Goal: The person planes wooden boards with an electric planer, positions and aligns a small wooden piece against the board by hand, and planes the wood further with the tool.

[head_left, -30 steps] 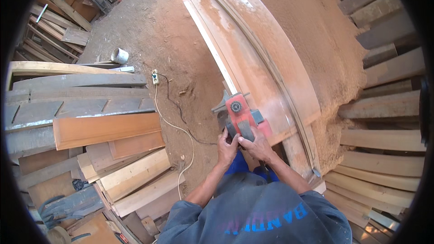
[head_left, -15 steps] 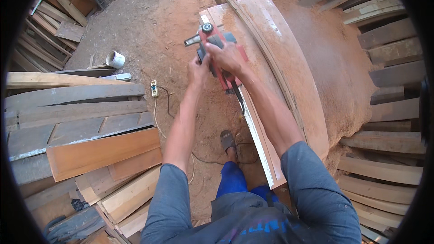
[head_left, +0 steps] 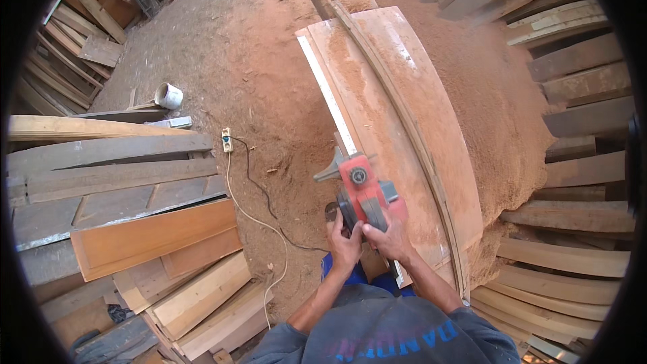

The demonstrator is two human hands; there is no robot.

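Close to my body, a red and black electric hand planer rests on the near part of a long narrow board with a pale edge. My left hand is closed on the planer's left side, low at its rear. The right hand wraps the dark rear handle, its thumb close to the left hand's fingers. A grey guide piece sticks out from the planer's left. The planer's sole and part of the board beneath it are hidden.
Beside the board, a wooden batten runs along a wide sawdust-covered panel. Stacked planks lie left, with more planks right. A power socket and cords lie on the ground near a white bucket.
Both hands have drawn the planer back along the board, from its far end to close by my body. My arms, stretched out before, are now bent.
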